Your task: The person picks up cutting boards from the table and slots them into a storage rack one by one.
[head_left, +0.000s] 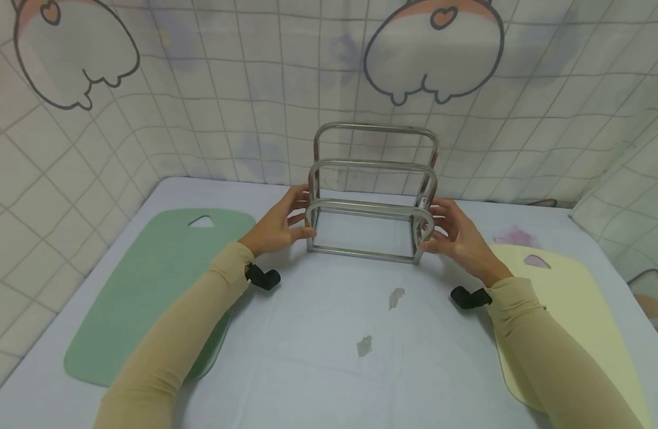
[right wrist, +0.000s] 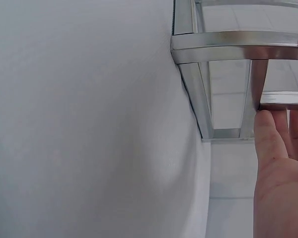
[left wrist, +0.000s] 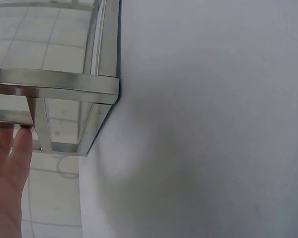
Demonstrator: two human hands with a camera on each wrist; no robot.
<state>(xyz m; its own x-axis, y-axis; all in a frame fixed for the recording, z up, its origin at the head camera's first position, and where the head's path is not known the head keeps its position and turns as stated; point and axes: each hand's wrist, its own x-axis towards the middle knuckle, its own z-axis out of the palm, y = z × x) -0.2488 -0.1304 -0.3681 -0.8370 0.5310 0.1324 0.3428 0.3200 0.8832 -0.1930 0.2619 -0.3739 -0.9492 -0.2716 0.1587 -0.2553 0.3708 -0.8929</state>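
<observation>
A stainless steel rack (head_left: 371,207) with three upright loops stands on the pale table (head_left: 329,357), near its back middle. My left hand (head_left: 279,225) touches the rack's left end with fairly straight fingers, and my right hand (head_left: 460,238) touches its right end the same way. In the left wrist view, the fingers (left wrist: 10,168) lie against a bar of the rack (left wrist: 54,84). The right wrist view shows fingertips (right wrist: 270,129) meeting the rack (right wrist: 228,47) from below. Neither hand wraps round a bar.
A green cutting board (head_left: 146,286) lies flat at the left, partly under my left sleeve. A yellow cutting board (head_left: 570,298) lies at the right under my right forearm. A checked curtain (head_left: 227,89) hangs close behind the rack.
</observation>
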